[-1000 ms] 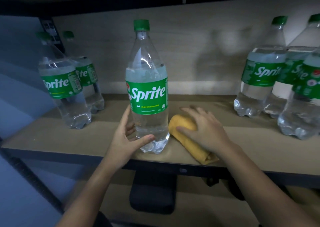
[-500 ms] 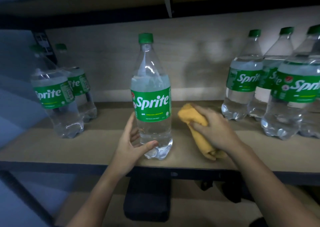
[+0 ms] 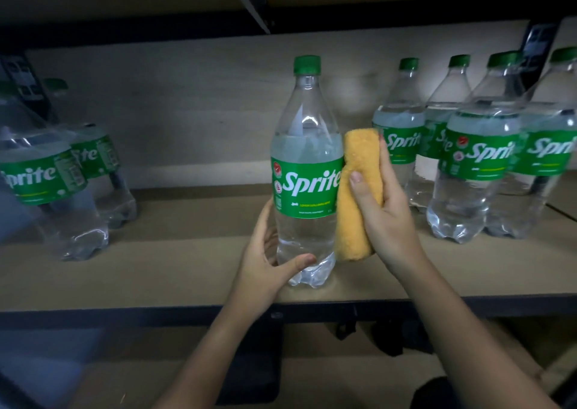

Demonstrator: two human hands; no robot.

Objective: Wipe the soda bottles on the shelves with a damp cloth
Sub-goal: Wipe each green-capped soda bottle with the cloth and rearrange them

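Cloth [image 3: 359, 196] lifted off the shelf [image 3: 187, 268], now upright against the centre bottle [image 3: 307, 171], label side. Right hand [image 3: 385, 211] fingers wrapped round it. Left hand [image 3: 268, 261] cups the bottle's base, thumb across front. Wiping looks about to start.

Blurred left bottles [image 3: 46, 186], rightmost bottle [image 3: 549, 158] cut by the frame edge.

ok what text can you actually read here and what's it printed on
"Sprite": label of the centre bottle, gripped low by the left hand.
"Sprite": labels of the right-hand bottles, partly cut off.
"prite": front left bottle.
Fine print under each logo: too small to read.
The yellow cloth in the right hand: no text.
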